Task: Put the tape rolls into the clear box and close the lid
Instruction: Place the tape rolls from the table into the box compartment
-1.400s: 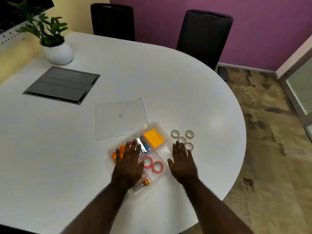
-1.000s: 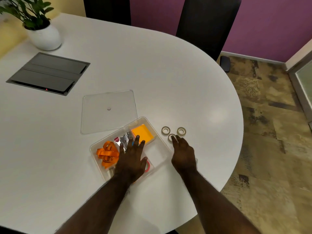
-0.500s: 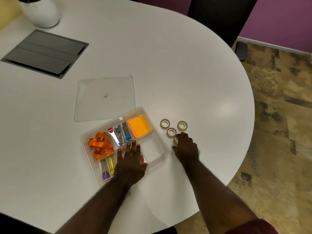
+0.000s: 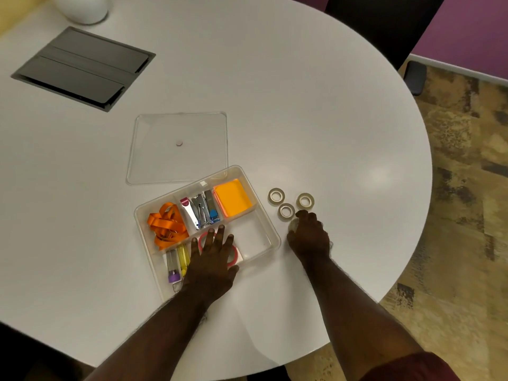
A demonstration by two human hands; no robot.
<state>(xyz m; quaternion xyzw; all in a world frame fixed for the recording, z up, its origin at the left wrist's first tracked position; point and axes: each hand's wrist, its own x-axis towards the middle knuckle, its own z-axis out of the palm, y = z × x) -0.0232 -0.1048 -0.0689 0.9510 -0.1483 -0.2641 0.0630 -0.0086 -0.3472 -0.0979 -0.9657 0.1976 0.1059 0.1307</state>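
Note:
Three beige tape rolls lie on the white table, right of the box: one at the back left [image 4: 276, 196], one at the back right [image 4: 305, 201], one nearer [image 4: 286, 210]. My right hand [image 4: 309, 237] is curled over a fourth beige roll [image 4: 293, 224], mostly hidden under its fingers. The clear box [image 4: 258, 232] stands uncovered, its front right compartment bare. My left hand [image 4: 214, 257] lies flat on the box's front, fingers spread, over two pink tape rolls [image 4: 203, 238]. The clear lid [image 4: 178, 160] lies flat on the table behind the box.
The box also holds an orange lanyard [image 4: 166, 226], staplers [image 4: 200, 209], an orange notepad [image 4: 232, 198] and small tubes [image 4: 176, 264]. A grey cable hatch [image 4: 82, 67] and a white pot [image 4: 82, 6] sit far left. The table's curved edge runs close on the right.
My right hand slid forward from flat on the table and curled over the nearest beige roll. My left hand stayed on the box. The view has tilted down.

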